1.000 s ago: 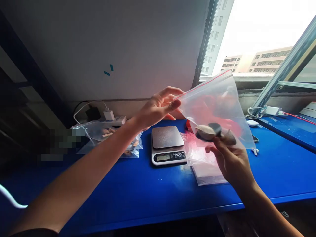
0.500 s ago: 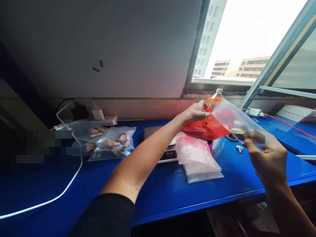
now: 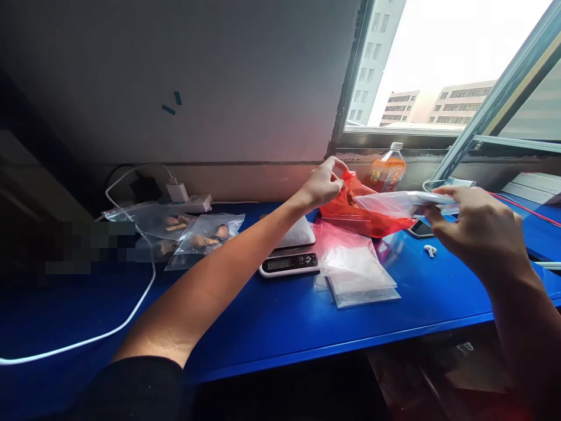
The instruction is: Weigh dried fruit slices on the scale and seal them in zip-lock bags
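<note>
My left hand (image 3: 326, 182) is closed on the upper edge of a red plastic bag (image 3: 368, 222), pulling its mouth apart; some brown pieces show inside. Over the bag's right side, my right hand (image 3: 480, 228) grips a clear plastic bag (image 3: 394, 202), tilted nearly flat with its open end toward the red bag. What lies in the clear bag is mostly hidden by my fingers. Below my left wrist sits a kitchen scale (image 3: 291, 263), partly covered by my forearm. A stack of clear plastic bags (image 3: 359, 269) lies right of the scale.
Filled clear bags with brown pieces (image 3: 205, 237) lie at the left, near a power strip (image 3: 199, 203) and a white cable (image 3: 131, 316). Behind the red bag stands a bottle of orange drink (image 3: 389, 169). A phone (image 3: 421, 229) and a white earbud (image 3: 430, 251) lie at the right.
My left hand has moved left and now holds the red bag's edge. My right hand has turned and raised the clear bag, tipping it flatter toward the red bag.
</note>
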The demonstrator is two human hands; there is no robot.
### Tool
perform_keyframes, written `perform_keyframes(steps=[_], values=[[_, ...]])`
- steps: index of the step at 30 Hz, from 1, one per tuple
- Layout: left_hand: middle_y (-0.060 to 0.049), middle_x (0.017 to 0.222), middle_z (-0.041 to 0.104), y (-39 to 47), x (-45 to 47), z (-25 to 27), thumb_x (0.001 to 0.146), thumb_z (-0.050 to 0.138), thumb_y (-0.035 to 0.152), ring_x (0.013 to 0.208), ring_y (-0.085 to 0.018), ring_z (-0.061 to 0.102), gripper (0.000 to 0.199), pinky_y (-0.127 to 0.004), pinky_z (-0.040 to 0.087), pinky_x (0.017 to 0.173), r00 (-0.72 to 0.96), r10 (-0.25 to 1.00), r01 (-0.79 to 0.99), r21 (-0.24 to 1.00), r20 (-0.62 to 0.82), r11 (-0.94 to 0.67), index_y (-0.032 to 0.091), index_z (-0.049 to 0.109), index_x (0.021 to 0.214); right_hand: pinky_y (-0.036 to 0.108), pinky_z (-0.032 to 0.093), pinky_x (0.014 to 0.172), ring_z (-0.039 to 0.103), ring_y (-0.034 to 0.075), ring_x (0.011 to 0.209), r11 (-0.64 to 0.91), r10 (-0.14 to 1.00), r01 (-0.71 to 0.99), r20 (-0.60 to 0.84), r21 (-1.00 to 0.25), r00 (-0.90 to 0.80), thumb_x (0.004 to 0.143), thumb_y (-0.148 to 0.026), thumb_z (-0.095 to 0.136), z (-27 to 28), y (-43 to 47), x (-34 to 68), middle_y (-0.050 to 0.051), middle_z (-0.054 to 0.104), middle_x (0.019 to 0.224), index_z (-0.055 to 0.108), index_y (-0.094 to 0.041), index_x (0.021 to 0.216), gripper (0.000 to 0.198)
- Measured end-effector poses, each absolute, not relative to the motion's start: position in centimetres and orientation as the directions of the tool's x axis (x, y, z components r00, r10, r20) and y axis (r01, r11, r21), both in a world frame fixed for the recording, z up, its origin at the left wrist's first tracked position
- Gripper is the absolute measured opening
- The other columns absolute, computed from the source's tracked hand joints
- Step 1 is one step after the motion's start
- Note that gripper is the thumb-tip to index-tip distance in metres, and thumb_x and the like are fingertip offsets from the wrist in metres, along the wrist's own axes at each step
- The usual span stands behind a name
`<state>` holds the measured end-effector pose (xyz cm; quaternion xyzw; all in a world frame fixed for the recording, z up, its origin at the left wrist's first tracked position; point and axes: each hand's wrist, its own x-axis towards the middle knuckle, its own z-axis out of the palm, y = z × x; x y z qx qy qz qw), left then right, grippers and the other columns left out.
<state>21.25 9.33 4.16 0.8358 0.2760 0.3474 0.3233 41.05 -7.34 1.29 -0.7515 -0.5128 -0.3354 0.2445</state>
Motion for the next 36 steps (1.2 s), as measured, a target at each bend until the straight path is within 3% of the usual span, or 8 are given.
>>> perform_keyframes(steps=[5,8,12,21,27,30,33,36], values=[[-0.009,0.099,0.069,8.7,20.3,4.2,0.087,0.052,0.013,0.090,-0.020,0.066,0.038,-0.033,0.052,0.079,0.582,0.668,0.144,0.750,0.464,-0.646,0.017,0.047,0.124,0.035,0.040,0.063,0.067,0.032,0.084,-0.379,0.760,0.908,0.620,0.177,0.196,0.086,-0.039,0.054,7.0,-2.6,37.4,0.011,0.073,0.101,0.060,-0.023,0.122,0.040],[-0.011,0.117,0.066,7.1,17.0,3.5,0.086,0.056,0.017,0.108,-0.023,0.062,0.040,-0.037,0.050,0.092,0.552,0.625,0.242,0.611,0.552,-0.754,0.018,0.048,0.126,0.036,0.040,0.070,0.066,0.029,0.091,-0.279,0.894,0.924,0.422,0.261,0.151,0.085,-0.026,0.054,9.7,0.1,36.7,0.010,0.072,0.105,0.065,-0.023,0.113,0.031],[-0.007,0.129,0.061,4.5,10.2,2.0,0.087,0.057,0.024,0.123,-0.026,0.055,0.039,-0.042,0.043,0.104,0.570,0.619,0.448,0.427,0.541,-0.786,0.024,0.050,0.125,0.035,0.036,0.077,0.063,0.024,0.099,-0.293,0.907,0.939,0.362,0.180,0.214,0.086,-0.014,0.046,10.9,2.2,37.9,0.011,0.067,0.115,0.069,-0.016,0.112,0.034],[-0.007,0.124,0.063,3.8,-1.1,-1.3,0.087,0.056,0.043,0.117,-0.028,0.059,0.035,-0.035,0.053,0.088,0.237,0.873,0.619,0.626,0.427,-0.474,0.025,0.056,0.116,0.030,0.030,0.065,0.053,0.017,0.074,-0.244,0.828,0.969,0.530,0.047,0.183,0.085,-0.026,0.059,10.2,2.3,38.4,0.013,0.068,0.094,0.070,-0.014,0.102,0.024],[0.004,0.110,0.068,3.1,-2.2,-1.7,0.089,0.055,0.042,0.104,-0.025,0.062,0.021,-0.039,0.049,0.094,0.201,0.864,0.636,0.609,0.461,-0.473,0.034,0.057,0.108,0.030,0.029,0.061,0.049,0.015,0.065,-0.263,0.873,0.965,0.429,0.010,0.233,0.095,-0.036,0.045,10.3,2.1,38.6,0.012,0.067,0.085,0.067,-0.015,0.089,0.032],[0.005,0.105,0.069,2.5,-1.8,-1.6,0.088,0.056,0.039,0.092,-0.023,0.064,0.016,-0.038,0.050,0.087,0.246,0.839,0.613,0.593,0.485,-0.522,0.035,0.061,0.103,0.030,0.033,0.059,0.046,0.010,0.057,-0.265,0.804,0.931,0.476,-0.253,0.358,0.096,-0.024,0.043,10.9,-0.2,39.2,0.011,0.066,0.081,0.066,-0.011,0.097,0.026],[0.002,0.103,0.070,2.1,-0.4,-1.0,0.087,0.058,0.039,0.089,-0.024,0.065,0.014,-0.038,0.051,0.084,0.321,0.836,0.567,0.616,0.446,-0.547,0.032,0.064,0.098,0.030,0.034,0.054,0.043,0.005,0.048,0.000,0.584,0.740,0.600,-0.673,0.546,0.098,-0.026,0.042,11.4,-3.3,38.9,0.004,0.061,0.069,0.064,-0.015,0.104,0.025],[-0.004,0.117,0.068,1.9,1.8,0.0,0.088,0.057,0.044,0.104,-0.027,0.064,0.027,-0.039,0.051,0.088,0.443,0.827,0.429,0.727,0.348,-0.536,0.030,0.063,0.111,0.030,0.038,0.052,0.052,0.008,0.050,0.476,0.517,0.593,0.752,-0.650,0.409,0.092,-0.035,0.055,10.4,-4.8,36.2,0.001,0.060,0.067,0.061,-0.020,0.096,0.017]])
